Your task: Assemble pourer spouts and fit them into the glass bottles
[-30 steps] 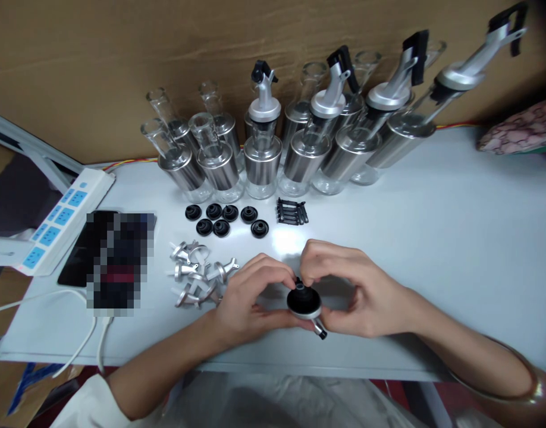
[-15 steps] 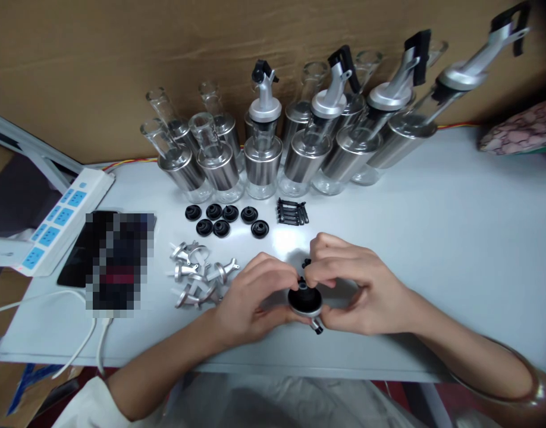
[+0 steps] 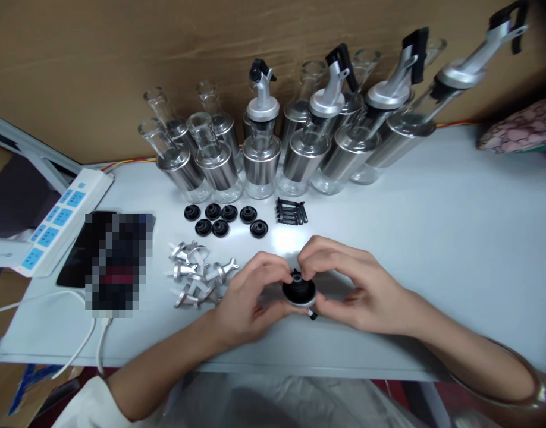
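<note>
Pinching one pourer (image 3: 298, 292), left hand (image 3: 246, 297) and right hand (image 3: 369, 294) near table edge (image 3: 326, 368), bottles (image 3: 261, 163) well apart

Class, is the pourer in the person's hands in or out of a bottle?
Out: the pourer, black plug exposed, sits between the left hand and right hand, apart from the bottles.

We see glare on the grey tabletop (image 3: 288, 239), a pixelated smartphone (image 3: 119, 255), a dark upper-right corner and the rightmost glass bottle (image 3: 402, 139) stretched wide-angle.
</note>
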`<state>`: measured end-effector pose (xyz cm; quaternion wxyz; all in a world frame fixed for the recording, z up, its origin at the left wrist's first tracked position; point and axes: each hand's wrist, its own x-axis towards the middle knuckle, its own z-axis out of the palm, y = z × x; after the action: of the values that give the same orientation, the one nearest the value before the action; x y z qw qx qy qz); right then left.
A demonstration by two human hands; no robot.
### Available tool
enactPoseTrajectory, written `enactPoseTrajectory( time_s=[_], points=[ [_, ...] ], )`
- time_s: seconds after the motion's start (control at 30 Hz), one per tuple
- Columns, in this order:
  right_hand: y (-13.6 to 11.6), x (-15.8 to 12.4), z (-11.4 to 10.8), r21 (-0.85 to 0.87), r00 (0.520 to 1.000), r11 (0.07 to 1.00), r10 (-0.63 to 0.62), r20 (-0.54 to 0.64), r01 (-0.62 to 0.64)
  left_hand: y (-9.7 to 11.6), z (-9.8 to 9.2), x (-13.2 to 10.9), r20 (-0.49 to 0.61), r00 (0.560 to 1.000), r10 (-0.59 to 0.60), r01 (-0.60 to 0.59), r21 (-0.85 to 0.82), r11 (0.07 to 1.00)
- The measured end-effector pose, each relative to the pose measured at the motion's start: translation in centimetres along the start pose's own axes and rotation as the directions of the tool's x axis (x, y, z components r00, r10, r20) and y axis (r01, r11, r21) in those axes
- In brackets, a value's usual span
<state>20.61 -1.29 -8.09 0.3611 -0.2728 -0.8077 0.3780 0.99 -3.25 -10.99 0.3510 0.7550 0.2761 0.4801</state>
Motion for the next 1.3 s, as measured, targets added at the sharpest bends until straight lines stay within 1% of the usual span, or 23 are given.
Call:
enactPoseTrajectory(
  time_s=[0.2, 0.4, 0.63, 0.73, 0.9, 1.2, 1.27, 1.3],
  points=[
    [0.24, -0.12, 0.1, -0.014, 1.0, 0.999, -0.03, -0.008, 0.03, -0.03, -0.1, -0.09, 0.022, 1.0, -0.01, 0.009, 0.02, 1.0],
    [0.37, -0.22, 0.25, -0.075, 0.999, 0.997, -0.033, -0.027, 0.031, 0.02, -0.21, -0.22, 0.057, 0.996, -0.065, 0.061, 0.059, 0.996],
    [0.6, -0.31, 0.4, -0.146, 0.998, 0.989, -0.037, -0.05, 0.029, 0.06, -0.17, -0.16, 0.052, 0.992, -0.119, 0.117, 0.043, 0.992],
    [0.64, -0.28, 0.42, -0.153, 0.999, 0.988, -0.037, -0.04, 0.03, 0.03, -0.19, -0.09, 0.048, 0.989, -0.14, 0.139, 0.029, 0.99],
    [0.46, -0.2, 0.33, -0.137, 1.0, 0.99, -0.019, -0.013, 0.017, 0.03, -0.17, -0.16, 0.05, 0.989, -0.142, 0.141, 0.037, 0.989],
    [0.29, -0.22, 0.19, -0.119, 1.0, 0.993, -0.007, -0.008, 0.006, 0.11, -0.27, -0.36, 0.077, 0.988, -0.133, 0.128, 0.063, 0.99],
    [0.3, -0.23, 0.24, -0.122, 0.999, 0.992, -0.024, -0.025, 0.021, -0.01, -0.14, -0.47, 0.054, 0.993, -0.1, 0.097, 0.061, 0.993],
    [0.3, -0.25, 0.29, -0.118, 0.999, 0.992, -0.036, -0.041, 0.031, -0.08, -0.05, -0.54, 0.022, 0.996, -0.085, 0.084, 0.046, 0.995]
  ],
)
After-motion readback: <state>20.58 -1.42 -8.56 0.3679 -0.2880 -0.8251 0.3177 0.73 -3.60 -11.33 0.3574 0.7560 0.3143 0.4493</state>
